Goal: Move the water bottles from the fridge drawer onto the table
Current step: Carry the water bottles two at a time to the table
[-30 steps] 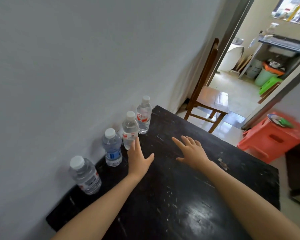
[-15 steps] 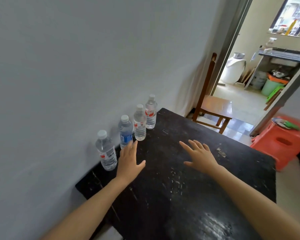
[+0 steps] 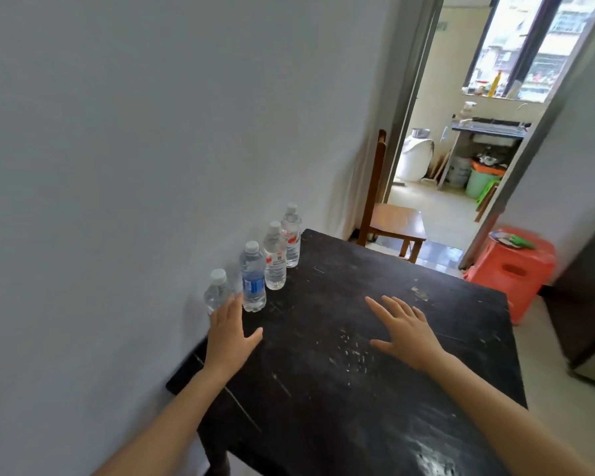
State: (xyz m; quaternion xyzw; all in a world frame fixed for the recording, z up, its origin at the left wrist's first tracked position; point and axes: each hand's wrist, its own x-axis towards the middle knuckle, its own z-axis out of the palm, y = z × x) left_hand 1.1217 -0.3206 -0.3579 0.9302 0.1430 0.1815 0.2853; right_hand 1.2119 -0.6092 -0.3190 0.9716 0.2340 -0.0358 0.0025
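Several water bottles stand upright in a row along the wall on the dark wooden table [image 3: 358, 400]. The nearest bottle [image 3: 216, 294] is partly hidden behind my left hand [image 3: 230, 333]. Beyond it stand a blue-labelled bottle [image 3: 253, 277] and two red-labelled bottles [image 3: 275, 257] [image 3: 291, 235]. My left hand hovers with straight fingers just in front of the nearest bottle and holds nothing. My right hand [image 3: 404, 329] is spread flat over the middle of the table, empty. The fridge drawer is out of view.
A white wall runs along the table's left side. A wooden chair [image 3: 389, 219] stands past the far edge by a doorway. An orange plastic stool [image 3: 514, 271] sits on the floor to the right. A dark cabinet edge [image 3: 588, 304] shows at far right.
The view has pulled back and tilted up, so the table and bottles look farther away. Both hands stay spread over the table; my left hand now overlaps the nearest bottle.
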